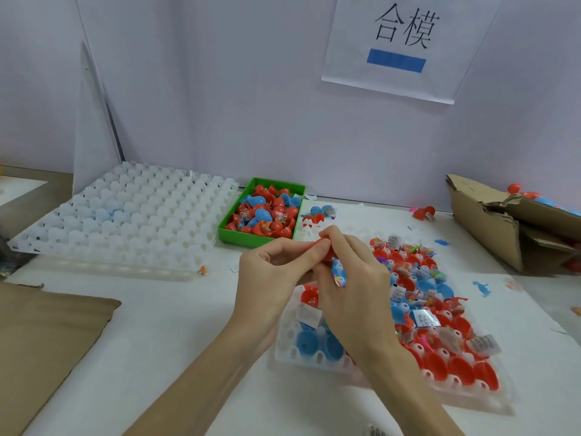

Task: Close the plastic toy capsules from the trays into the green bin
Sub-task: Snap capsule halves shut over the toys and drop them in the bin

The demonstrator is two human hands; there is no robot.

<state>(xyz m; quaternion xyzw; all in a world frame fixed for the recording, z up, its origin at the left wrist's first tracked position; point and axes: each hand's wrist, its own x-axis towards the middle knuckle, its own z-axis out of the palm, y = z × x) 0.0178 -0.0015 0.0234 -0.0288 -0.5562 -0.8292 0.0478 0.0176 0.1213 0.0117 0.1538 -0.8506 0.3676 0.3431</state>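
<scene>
Both forearms come in from the bottom edge and meet mid-frame. Left hand (270, 272) and right hand (352, 278) are pressed together, fingers pinching one red capsule (322, 247) between them; it's mostly hidden by the fingers, so can't tell if it's shut. Right hand also grips a small blue toy packet (339, 273) against the palm.

Left to right:
- cardboard sheet (47, 341) flat at the near left corner of the white table (176, 325)
- empty white tray (125, 215) at far left, tilted up at the back, resting on another clear tray
- tiny orange toy (202, 271) just in front of it
- green bin (226, 229) behind the hands, heaped with red and blue capsules
- loose blue capsule (317, 210) just right of the bin
- filled tray (440, 325) under and right of the hands: red and blue open halves with toys and label slips; the wrists block its left part
- blue dinosaur toy (482, 287) on the table beside that tray
- torn cardboard box (490, 221) at far right, capsules spilling from it

Paper sign (399, 42) on the back wall.
</scene>
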